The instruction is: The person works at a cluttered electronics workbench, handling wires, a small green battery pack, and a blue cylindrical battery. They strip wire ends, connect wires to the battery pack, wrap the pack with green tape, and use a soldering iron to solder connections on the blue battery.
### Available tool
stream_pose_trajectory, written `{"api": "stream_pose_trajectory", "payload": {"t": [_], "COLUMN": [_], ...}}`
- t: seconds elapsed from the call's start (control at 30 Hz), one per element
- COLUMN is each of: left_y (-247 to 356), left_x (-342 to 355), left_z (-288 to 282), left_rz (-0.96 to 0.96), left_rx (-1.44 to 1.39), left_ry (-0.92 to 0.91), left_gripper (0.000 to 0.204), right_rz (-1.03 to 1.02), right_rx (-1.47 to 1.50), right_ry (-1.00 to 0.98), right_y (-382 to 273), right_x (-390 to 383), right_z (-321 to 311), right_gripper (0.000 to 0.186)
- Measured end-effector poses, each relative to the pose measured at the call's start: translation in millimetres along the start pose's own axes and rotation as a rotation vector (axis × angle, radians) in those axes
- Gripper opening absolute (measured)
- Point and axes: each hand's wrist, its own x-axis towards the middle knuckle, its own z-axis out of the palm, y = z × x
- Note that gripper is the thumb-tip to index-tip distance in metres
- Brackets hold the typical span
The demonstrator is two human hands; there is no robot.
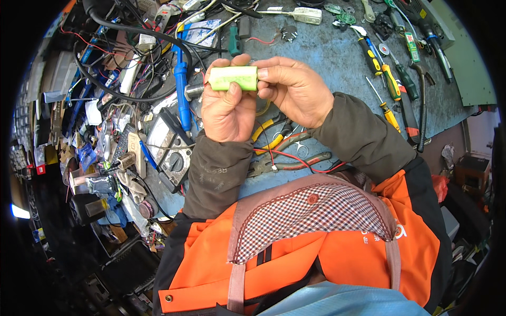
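A pale green cylindrical battery cell or pack (230, 75) lies sideways at the top centre of the view, held between both hands. My left hand (224, 108) wraps round it from below, thumb on its near side and fingertips curled over the top. My right hand (292, 89) pinches its right end with thumb and fingers. Behind my hands a blue soldering iron (184, 105) and a metal cylinder (193, 92) rest on the bench. Pliers with yellow handles (275, 141) and red wires (311, 168) lie below my hands.
A blue-grey bench (327, 52) holds screwdrivers (391, 84), a hammer-like tool (421, 79), and a power strip (307, 15). At left sit a multimeter (173, 163) and heaped cables and parts (105, 137). A green metal case (469, 63) stands at the far right.
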Motion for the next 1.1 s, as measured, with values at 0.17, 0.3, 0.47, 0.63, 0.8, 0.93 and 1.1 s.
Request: {"api": "stream_pose_trajectory", "payload": {"t": [0.17,0.3,0.47,0.63,0.8,0.93,1.1], "left_y": [-6,-7,1,-3,-7,-12,-16], "left_x": [-2,-1,0,0,-1,-6,-9], "left_z": [4,2,-2,0,2,11,13], "left_rz": [0.034,0.047,0.035,0.037,0.094,0.079,0.174], "left_rx": [0.053,0.087,0.028,0.023,0.146,0.22,0.34], "left_ry": [-0.031,-0.028,0.014,0.023,0.061,0.053,0.109], "left_gripper": [0.048,0.047,0.047,0.047,0.051,0.05,0.046], "right_rz": [0.049,0.034,-0.008,-0.006,-0.11,-0.156,-0.376], "right_rx": [0.004,-0.056,0.014,-0.012,-0.219,-0.292,-0.811], "right_ry": [-0.014,0.011,0.032,-0.001,0.104,0.156,0.211], "right_y": [0,4,7,9,13,21,25], "right_x": [0,-1,-5,1,-2,-2,1], "right_z": [-7,-9,10,-4,7,10,13], "right_gripper": [0.026,0.027,0.026,0.024,0.019,0.02,0.023]}}
